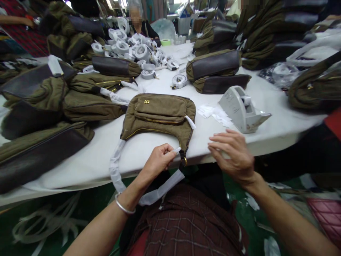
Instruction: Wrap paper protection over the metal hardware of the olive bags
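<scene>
Brown checked cloth [186, 227] below; your left hand [159, 159] pinches white strip [177, 150] by olive fabric bag [160, 106], right hand [234, 155] spread.

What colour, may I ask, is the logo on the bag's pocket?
The logo is gold, in the head view.

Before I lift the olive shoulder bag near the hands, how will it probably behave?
The olive shoulder bag will probably bend, since its cloth looks soft. Its wrapped strap, looping past the edge of the white table, would likely trail behind. It may feel light for its size, as it lies rather flat.
</scene>
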`<state>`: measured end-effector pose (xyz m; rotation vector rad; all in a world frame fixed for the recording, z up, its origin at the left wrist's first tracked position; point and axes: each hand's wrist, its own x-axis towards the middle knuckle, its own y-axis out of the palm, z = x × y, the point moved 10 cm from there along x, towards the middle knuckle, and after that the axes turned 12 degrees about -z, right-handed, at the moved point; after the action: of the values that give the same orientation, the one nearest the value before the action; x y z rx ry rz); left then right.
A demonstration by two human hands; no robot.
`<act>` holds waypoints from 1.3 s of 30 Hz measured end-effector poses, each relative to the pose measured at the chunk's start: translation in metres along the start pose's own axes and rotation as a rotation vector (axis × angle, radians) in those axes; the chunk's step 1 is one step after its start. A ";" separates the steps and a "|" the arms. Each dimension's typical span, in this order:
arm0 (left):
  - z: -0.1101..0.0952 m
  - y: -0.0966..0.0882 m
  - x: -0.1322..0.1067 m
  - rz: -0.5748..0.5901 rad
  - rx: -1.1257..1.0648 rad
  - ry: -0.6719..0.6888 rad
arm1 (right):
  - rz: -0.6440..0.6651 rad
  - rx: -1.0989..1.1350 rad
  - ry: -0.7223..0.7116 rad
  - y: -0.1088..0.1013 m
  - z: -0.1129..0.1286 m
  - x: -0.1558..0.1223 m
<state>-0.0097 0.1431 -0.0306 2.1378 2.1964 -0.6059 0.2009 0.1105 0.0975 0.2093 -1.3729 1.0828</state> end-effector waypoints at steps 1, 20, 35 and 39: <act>0.000 0.000 0.000 0.005 0.000 -0.006 | -0.054 -0.080 0.046 -0.020 -0.019 0.006; -0.006 0.000 0.003 -0.009 -0.024 -0.041 | -0.085 0.121 1.285 -0.065 -0.279 -0.018; -0.005 -0.001 0.007 0.011 0.027 -0.034 | -0.319 0.008 1.203 -0.095 -0.252 -0.055; -0.013 -0.002 0.008 0.039 0.070 0.023 | -0.284 -0.081 1.192 -0.096 -0.259 -0.057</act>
<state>-0.0088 0.1548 -0.0204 2.2261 2.1714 -0.6686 0.4551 0.2083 0.0249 -0.2763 -0.2897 0.6797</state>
